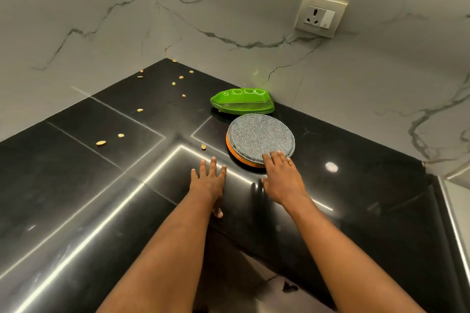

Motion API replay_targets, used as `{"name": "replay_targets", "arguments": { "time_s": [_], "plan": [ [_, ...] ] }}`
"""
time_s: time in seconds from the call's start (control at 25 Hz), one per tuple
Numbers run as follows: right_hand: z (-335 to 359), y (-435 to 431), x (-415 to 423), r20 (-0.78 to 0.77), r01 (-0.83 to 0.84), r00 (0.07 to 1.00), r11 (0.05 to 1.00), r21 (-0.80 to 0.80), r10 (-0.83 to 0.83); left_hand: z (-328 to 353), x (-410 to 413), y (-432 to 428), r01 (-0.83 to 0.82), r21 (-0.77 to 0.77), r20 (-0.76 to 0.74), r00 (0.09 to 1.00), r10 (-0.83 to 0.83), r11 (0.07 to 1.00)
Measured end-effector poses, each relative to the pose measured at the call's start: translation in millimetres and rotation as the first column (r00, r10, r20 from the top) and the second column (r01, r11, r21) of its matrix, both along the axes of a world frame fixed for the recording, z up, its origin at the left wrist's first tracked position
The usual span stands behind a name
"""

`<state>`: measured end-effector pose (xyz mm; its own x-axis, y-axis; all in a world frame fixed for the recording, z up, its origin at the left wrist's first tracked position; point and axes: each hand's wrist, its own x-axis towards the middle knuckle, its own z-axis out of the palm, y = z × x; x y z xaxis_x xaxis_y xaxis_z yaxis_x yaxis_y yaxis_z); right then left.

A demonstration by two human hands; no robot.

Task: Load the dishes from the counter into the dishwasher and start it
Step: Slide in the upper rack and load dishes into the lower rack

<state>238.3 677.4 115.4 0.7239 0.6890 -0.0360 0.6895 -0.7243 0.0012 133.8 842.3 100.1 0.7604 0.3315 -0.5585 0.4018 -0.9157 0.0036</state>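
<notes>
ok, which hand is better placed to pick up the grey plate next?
Right. The right hand has its fingertips on the near rim of the grey plate, which lies on an orange plate. The left hand is spread open over the black counter, apart from both plates.

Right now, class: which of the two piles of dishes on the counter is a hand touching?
The round grey speckled plate atop the orange plate: the right hand touches its near edge; the green leaf-shaped stack lies untouched behind.
</notes>
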Motion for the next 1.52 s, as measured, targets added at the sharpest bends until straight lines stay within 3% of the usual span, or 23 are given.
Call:
{"name": "replay_targets", "arguments": {
  "time_s": [0.12, 0.32, 0.84, 1.08, 1.2, 1.32, 1.4, 1.48, 1.52],
  "plan": [
    [-8, 37, 27, -0.022, 0.018, 1.000, 0.998, -0.067, -0.020, -11, 35, 20, 0.043, -0.052, -0.116, 0.992, -0.049, 0.998],
    [-19, 79, 56, -0.090, 0.056, 0.993, 0.971, -0.232, -0.078, -14, 53, 18, -0.014, -0.087, -0.177, 0.984, -0.002, 0.996],
    [18, 93, 64, 0.004, -0.187, 0.980, 0.927, -0.326, 0.199, -8, 46, 22, 0.017, -0.116, -0.144, 0.989, -0.033, 0.993],
    [24, 103, 50, 0.194, -0.243, 0.930, 0.917, -0.315, 0.313, -9, 49, 21, 0.025, -0.103, -0.166, 0.985, -0.042, 0.994],
    [38, 104, 50, 0.307, -0.087, 0.940, 0.975, -0.207, 0.149, -12, 47, 26, 0.049, -0.112, -0.136, 0.989, -0.064, 0.992],
    [58, 87, 55, 0.325, 0.163, 0.927, 0.981, 0.107, -0.189, -13, 39, 29, 0.120, -0.090, -0.143, 0.981, -0.133, 0.989],
    [70, 63, 61, 0.221, 0.326, 0.856, 0.819, 0.472, -0.467, -12, 34, 30, 0.153, -0.082, -0.125, 0.979, -0.163, 0.985],
    [79, 32, 64, -0.030, 0.488, 0.728, 0.487, 0.725, -0.685, -9, 30, 33, 0.160, -0.078, -0.093, 0.982, -0.167, 0.984],
    [79, 18, 63, -0.182, 0.564, 0.657, 0.316, 0.763, -0.732, -8, 29, 34, 0.159, -0.069, -0.080, 0.983, -0.164, 0.985]
  ]
}}
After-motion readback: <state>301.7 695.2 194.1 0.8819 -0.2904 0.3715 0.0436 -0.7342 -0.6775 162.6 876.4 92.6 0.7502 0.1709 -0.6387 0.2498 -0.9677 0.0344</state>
